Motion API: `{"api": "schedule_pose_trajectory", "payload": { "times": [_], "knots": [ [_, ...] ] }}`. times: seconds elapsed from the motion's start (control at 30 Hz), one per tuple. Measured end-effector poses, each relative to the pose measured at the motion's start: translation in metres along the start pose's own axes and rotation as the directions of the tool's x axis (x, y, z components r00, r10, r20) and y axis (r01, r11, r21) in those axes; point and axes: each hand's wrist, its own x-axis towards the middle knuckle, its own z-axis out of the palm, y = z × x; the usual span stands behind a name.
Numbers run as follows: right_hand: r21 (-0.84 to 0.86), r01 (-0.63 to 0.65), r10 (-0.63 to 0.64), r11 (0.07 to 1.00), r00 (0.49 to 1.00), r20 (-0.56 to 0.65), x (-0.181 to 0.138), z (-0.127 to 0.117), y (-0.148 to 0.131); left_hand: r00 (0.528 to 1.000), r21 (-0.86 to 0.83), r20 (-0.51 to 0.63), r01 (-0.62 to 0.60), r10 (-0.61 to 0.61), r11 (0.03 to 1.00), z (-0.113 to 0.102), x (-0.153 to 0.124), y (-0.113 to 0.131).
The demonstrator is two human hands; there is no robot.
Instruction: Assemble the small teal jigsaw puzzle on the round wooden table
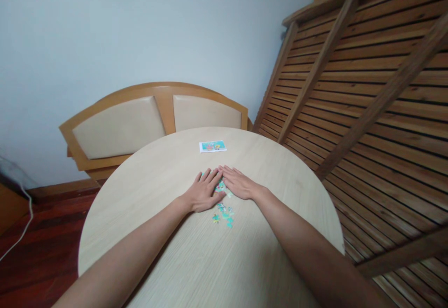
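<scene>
My left hand (205,190) lies flat on the round light-wood table (147,196), fingers stretched out and pointing away from me. My right hand (240,183) lies flat beside it, fingertips nearly meeting those of the left. Both palms rest on a small heap of turquoise jigsaw pieces (220,187), partly hidden under the hands. Several loose jigsaw pieces (223,214) lie just in front of the hands, toward me. A small picture card (213,146) lies farther off on the table.
A wooden headboard with two beige padded panels (154,119) leans on the pale wall behind the table. A slatted wooden frame (367,93) stands tilted on the right. Dark red floor and a white cable (21,233) are at the left.
</scene>
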Motion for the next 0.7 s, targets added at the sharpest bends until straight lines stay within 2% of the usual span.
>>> {"api": "schedule_pose_trajectory", "payload": {
  "times": [0.13,0.23,0.33,0.53,0.7],
  "knots": [
    [0.025,-0.150,0.152,0.988,0.983,-0.099,-0.008,-0.007,0.004,0.996,0.008,0.020,-0.083,0.082,0.997,-0.003,0.001,-0.001],
    [0.027,-0.226,0.228,0.974,0.972,-0.058,-0.017,-0.014,0.004,0.992,0.027,0.078,-0.103,0.101,0.994,-0.004,0.003,-0.002],
    [-0.015,-0.231,0.231,0.973,0.973,-0.011,-0.023,-0.016,-0.008,0.995,0.051,0.095,-0.032,0.027,0.998,-0.005,0.005,-0.006],
    [-0.029,-0.134,0.135,0.991,0.990,0.039,-0.027,-0.003,-0.049,0.992,0.095,0.085,0.088,-0.096,0.992,-0.009,0.005,-0.026],
    [-0.040,-0.173,0.177,0.984,0.979,0.102,-0.029,0.002,-0.049,0.982,0.104,0.030,0.181,-0.185,0.978,-0.007,0.005,-0.044]
  ]
}}
